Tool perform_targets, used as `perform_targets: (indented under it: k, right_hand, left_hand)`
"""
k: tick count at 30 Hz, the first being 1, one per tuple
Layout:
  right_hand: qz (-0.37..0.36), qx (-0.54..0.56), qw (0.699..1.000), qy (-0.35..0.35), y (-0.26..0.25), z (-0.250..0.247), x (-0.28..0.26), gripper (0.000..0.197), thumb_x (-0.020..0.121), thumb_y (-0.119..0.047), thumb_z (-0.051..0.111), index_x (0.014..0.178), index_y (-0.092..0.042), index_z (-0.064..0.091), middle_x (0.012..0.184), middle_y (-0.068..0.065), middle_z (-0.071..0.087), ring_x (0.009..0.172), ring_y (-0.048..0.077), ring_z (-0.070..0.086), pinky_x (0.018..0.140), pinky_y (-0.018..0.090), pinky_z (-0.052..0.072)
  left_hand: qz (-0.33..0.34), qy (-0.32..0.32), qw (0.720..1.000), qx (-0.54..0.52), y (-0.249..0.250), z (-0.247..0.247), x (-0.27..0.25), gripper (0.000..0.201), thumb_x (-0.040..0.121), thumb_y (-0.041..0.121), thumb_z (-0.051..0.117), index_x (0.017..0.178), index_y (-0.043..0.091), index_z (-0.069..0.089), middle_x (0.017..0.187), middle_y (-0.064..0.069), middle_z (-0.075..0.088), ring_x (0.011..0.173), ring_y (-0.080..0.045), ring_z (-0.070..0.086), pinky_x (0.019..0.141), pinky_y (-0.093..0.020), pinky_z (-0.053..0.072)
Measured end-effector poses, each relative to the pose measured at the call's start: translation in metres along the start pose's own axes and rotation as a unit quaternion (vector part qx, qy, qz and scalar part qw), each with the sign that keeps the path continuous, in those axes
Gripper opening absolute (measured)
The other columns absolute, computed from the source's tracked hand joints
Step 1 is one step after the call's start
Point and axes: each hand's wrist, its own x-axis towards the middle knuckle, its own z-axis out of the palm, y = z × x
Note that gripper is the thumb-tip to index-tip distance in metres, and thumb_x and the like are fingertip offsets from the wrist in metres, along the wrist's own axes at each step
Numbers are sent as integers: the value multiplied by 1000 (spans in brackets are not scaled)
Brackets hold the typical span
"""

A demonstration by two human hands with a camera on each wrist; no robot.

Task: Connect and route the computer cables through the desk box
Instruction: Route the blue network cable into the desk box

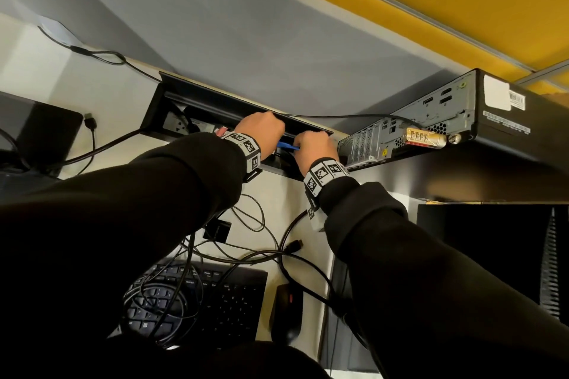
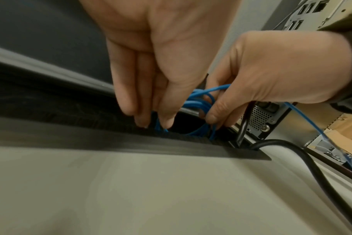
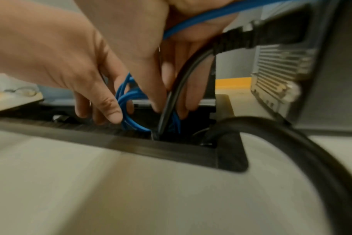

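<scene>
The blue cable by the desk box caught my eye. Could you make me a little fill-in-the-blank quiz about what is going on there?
1. Both hands feed loops of a ____ cable down into the desk box.
2. The left hand and the right hand work at the box's ____ end, nearest the computer.
3. A ____ combination lock hangs on the computer's back panel.
4. On the desk near the person lie a black keyboard and a ____.

Missing words: blue; right; gold; mouse

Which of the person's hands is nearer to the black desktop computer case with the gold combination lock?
Right. The right hand works at the desk box's end beside the black desktop computer case; the left hand is farther along the box.
</scene>
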Motion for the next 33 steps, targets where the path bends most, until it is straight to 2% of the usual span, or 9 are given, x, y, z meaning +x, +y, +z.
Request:
perform_targets:
  k: [3,6,10,13,16,20,25,30,33]
  right_hand:
    - [2,-17,999,-38,-6,-1,7,29,89,-8,61,111,-21,74,109,14,69,102,36,67,85,38,55]
    - [22,-17,998,-50,-8,0,15,24,89,-11,66,110,-19,75,109,13,70,102,34,68,85,37,56]
    - [43,-7,998,-49,-12,-2,22,21,88,-13,70,109,-14,74,108,15,71,103,35,69,84,37,55]
    - [47,-17,998,-40,-12,-2,23,20,91,-7,63,109,-10,70,109,16,70,104,36,68,85,38,55]
    - [41,-29,998,-41,-12,-1,22,21,92,-4,59,110,-9,69,110,17,70,105,38,68,87,41,55]
    - [39,-33,995,-83,-15,-6,20,25,89,-7,64,114,-8,69,114,17,70,109,37,67,89,39,55]
    - [17,-83,993,-86,-11,-10,11,24,93,-12,61,116,-10,67,116,16,68,109,38,67,89,42,53]
    - [-75,-116,986,-95,-7,-8,4,35,95,-14,55,124,-28,68,114,13,69,105,36,67,87,41,55]
    - [-69,-126,978,-152,-6,-5,5,36,95,-9,51,122,-20,70,113,13,69,105,35,68,86,39,55]
  left_hand:
    - [-20,-62,996,-53,-9,2,5,16,89,12,67,102,13,76,93,-11,67,85,-31,66,75,-39,57]
    - [-44,-119,982,-140,-25,-1,9,23,95,15,66,114,17,77,112,-4,74,93,-20,68,91,-34,58]
    - [-44,-145,961,-232,-39,-2,11,36,94,7,64,128,15,71,110,-6,76,95,-25,74,89,-41,61]
    - [-23,-97,975,-201,-32,2,10,33,96,8,57,124,16,74,115,-5,74,105,-28,69,96,-32,55]
    - [16,-61,980,-189,-21,6,7,39,100,9,50,132,17,69,120,-9,72,113,-28,64,101,-35,51]
    - [57,-102,989,-95,-11,16,2,39,94,6,49,128,17,64,118,-11,69,105,-30,65,86,-38,55]
    - [40,-169,983,-61,-5,26,8,60,99,16,50,156,12,31,154,-12,43,138,-32,44,112,-39,35]
    - [16,-167,983,-80,-1,27,15,56,106,26,43,159,16,27,161,-8,36,148,-29,33,117,-39,26]
    - [8,-159,981,-109,-6,31,17,54,106,26,45,157,18,32,159,-8,40,145,-30,38,115,-37,31]
